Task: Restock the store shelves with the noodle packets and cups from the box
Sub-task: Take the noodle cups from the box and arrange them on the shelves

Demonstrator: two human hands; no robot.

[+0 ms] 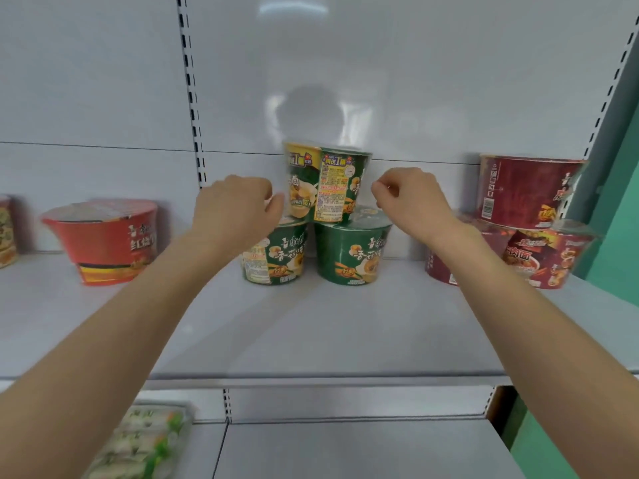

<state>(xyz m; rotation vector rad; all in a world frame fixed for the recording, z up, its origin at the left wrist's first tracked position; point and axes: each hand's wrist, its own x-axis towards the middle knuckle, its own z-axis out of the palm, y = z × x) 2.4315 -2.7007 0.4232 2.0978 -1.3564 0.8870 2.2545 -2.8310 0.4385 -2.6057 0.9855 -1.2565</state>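
Note:
Three green noodle cups stand in the middle of the white shelf (311,326). Two of them, the left cup (276,257) and the right cup (352,254), sit side by side. The top cup (326,183) rests upright on their lids. My left hand (235,209) is at the top cup's left side, fingers loosely curled and thumb tip at its wall. My right hand (409,198) hovers just right of that cup with fingers curled in, holding nothing. The box is out of view.
A red noodle bowl (103,240) stands at the left, with part of another cup (5,233) at the frame edge. Dark red cups (529,191) are stacked at the right by the green wall (615,236). Green-printed packets (145,440) lie on the lower shelf.

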